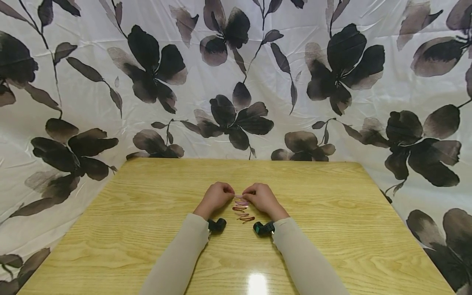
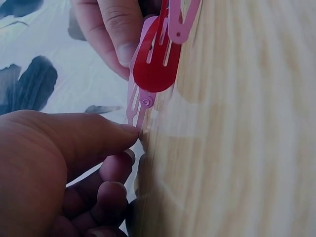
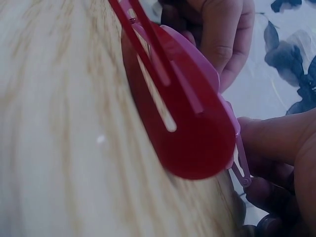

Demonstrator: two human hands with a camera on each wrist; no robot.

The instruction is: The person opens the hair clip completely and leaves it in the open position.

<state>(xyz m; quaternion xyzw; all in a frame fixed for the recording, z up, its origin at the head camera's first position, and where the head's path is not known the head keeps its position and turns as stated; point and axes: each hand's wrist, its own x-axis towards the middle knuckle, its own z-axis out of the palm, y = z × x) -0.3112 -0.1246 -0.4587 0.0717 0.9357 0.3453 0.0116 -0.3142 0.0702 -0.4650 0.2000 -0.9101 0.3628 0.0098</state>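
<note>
Between the two hands is a pale pink snap hair clip (image 1: 238,196), at the far end of a column of clips. My left hand (image 1: 216,196) pinches one narrow end of it between thumb and fingers. At its other end, my right hand (image 1: 261,197) pinches it with the thumb and fingertips. Nearer to me lie another pink hair clip (image 1: 242,203), a red hair clip (image 1: 238,209) and a darker red hair clip (image 1: 248,219). A large red clip (image 3: 197,153) partly covers the held pink one in the right wrist view.
The clips lie on a wood-grain table (image 1: 147,229). Behind it and along its sides hangs a white cloth (image 1: 280,24) with dark flowers. Black wrist cameras, one on the left wrist (image 1: 217,225) and one on the right (image 1: 263,228), sit close to the clip column.
</note>
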